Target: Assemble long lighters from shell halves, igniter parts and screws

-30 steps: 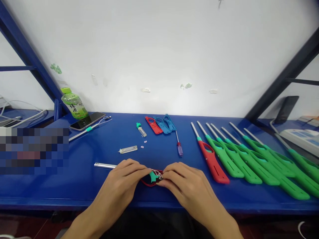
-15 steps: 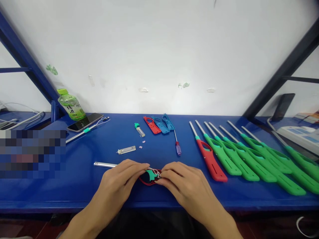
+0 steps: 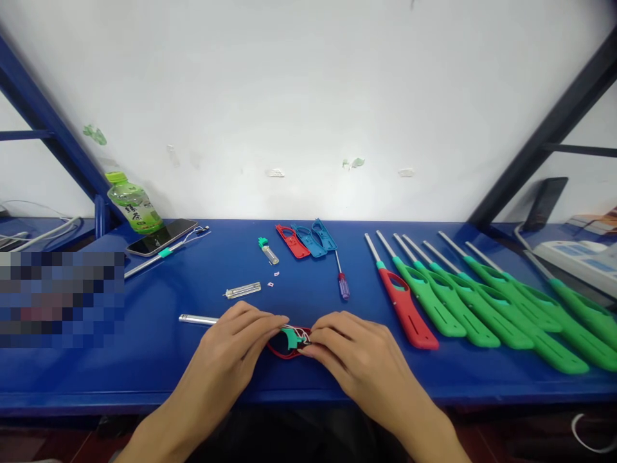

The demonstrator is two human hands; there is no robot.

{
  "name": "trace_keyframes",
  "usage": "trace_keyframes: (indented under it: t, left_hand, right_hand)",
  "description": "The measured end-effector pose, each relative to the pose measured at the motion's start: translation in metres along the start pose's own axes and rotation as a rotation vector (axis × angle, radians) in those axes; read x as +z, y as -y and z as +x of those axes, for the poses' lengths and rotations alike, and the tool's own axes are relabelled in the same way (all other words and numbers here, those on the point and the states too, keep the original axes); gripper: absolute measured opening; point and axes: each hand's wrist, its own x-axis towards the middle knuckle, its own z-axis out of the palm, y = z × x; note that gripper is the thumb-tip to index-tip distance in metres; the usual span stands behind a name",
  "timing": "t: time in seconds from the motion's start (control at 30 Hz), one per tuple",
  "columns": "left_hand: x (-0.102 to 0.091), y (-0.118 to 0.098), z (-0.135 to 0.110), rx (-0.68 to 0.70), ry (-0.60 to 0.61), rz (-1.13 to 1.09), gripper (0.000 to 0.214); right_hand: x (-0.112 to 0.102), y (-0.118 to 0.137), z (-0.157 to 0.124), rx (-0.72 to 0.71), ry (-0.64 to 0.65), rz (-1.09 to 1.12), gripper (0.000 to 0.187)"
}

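Observation:
On the blue bench [image 3: 144, 366] lies an opened red lighter body [image 3: 282, 350] with a green trigger piece [image 3: 290, 337] and thin white wires inside; its metal tube [image 3: 197, 319] sticks out to the left. My left hand [image 3: 236, 337] rests on its left end, fingers curled and pinching at the green piece. My right hand [image 3: 349, 350] covers the right end, fingertips pressed together at the wires. Most of the body is hidden under both hands.
Behind lie a purple-handled screwdriver [image 3: 343, 283], red and blue shell halves [image 3: 308, 239], a small clear tank [image 3: 243, 290] and a green-capped part [image 3: 268, 251]. A red lighter [image 3: 402, 307] and several green ones [image 3: 486, 305] line the right. A bottle [image 3: 132, 206] and phone [image 3: 161, 236] sit far left.
Both hands stay on the red lighter body with only slight finger movement. The view has shifted a little, so everything sits slightly lower left.

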Motion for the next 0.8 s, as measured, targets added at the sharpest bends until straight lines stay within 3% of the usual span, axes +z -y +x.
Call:
trace_keyframes:
  t: [0.43,0.8]
  left_hand:
    - [0.0054,-0.0009,0.0061,-0.064,0.073,0.007,0.029]
    - [0.0057,0.0019,0.0012,0.019,0.124,0.038,0.041]
  right_hand:
    - [0.0003,-0.001,-0.0003,0.003,0.016,-0.017,0.033]
    - [0.0001,-0.0008,-0.0006,0.003,0.016,-0.007,0.03]
